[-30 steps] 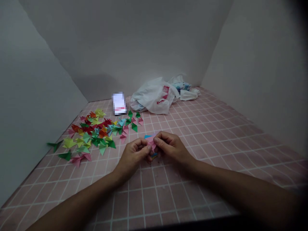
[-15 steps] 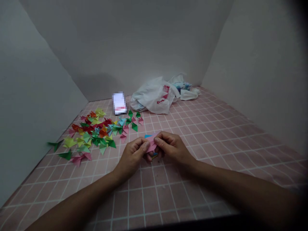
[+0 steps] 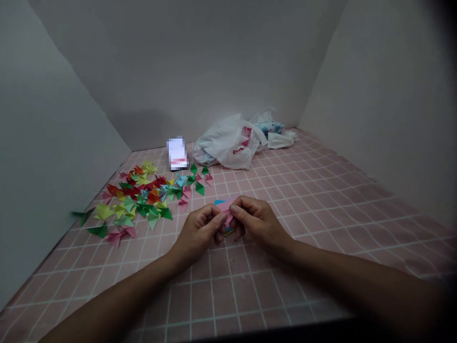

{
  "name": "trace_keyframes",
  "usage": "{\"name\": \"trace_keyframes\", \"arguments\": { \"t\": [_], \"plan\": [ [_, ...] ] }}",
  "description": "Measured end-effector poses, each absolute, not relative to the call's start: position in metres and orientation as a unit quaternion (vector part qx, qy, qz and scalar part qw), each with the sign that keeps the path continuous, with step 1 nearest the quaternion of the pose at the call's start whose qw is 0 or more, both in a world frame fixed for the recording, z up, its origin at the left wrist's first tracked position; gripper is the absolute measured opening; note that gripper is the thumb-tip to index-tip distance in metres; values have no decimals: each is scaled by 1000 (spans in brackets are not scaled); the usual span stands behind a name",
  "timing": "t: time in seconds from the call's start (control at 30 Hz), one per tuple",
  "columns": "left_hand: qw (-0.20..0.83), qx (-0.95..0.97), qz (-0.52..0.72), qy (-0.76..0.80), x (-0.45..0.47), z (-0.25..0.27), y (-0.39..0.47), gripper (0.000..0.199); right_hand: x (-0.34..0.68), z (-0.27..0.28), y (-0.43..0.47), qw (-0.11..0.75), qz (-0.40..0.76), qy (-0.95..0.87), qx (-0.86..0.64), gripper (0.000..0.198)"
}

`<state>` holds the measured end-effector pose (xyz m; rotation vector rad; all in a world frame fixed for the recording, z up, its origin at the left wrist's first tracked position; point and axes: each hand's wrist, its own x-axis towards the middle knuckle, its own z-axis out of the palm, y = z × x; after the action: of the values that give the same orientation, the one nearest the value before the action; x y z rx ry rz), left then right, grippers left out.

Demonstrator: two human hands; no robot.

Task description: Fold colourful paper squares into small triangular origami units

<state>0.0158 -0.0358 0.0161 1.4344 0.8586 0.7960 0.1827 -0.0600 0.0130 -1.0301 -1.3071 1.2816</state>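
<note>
A small piece of pink folded paper [image 3: 226, 206] is pinched between both my hands, over the middle of the checked surface. My left hand [image 3: 203, 226] grips its left side, thumb on top and fingers curled beneath. From the other side my right hand [image 3: 255, 219] pinches it between thumb and bent fingers. Blue paper [image 3: 219, 202] shows under and behind the pink piece, with a bit of yellow below it; my hands hide most of these. To the left lies a spread of folded paper shapes [image 3: 143, 208] in green, red, yellow, orange, pink and blue.
A lit phone [image 3: 177, 153], its screen blurred, leans upright behind the paper shapes. White plastic bags [image 3: 228, 140] with red print lie at the back wall, a blue patterned packet [image 3: 271, 127] beside them. Pale walls [image 3: 385, 105] enclose the pink checked cloth [image 3: 321, 200].
My left thumb has slid slightly right and now nearly meets the right thumb over the pink paper. Less of the pink shows between them. All else stays put.
</note>
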Motion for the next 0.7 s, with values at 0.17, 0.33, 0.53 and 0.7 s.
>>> {"name": "trace_keyframes", "arguments": {
  "t": [0.17, 0.33, 0.53, 0.7],
  "plan": [
    [610, 616, 335, 369, 15, 15, -34, 29, 185, 10, -55, 500, 523, -546, -422, 30],
    [608, 607, 342, 381, 12, 13, -34, 28, 185, 5, -49, 487, 582, -521, -390, 30],
    [604, 557, 409, 397, 11, 10, -34, 24, 182, -2, -47, 481, 638, -503, -330, 27],
    [639, 521, 411, 389, 13, 9, -36, 23, 181, -4, -45, 482, 635, -507, -327, 26]
  ]
}}
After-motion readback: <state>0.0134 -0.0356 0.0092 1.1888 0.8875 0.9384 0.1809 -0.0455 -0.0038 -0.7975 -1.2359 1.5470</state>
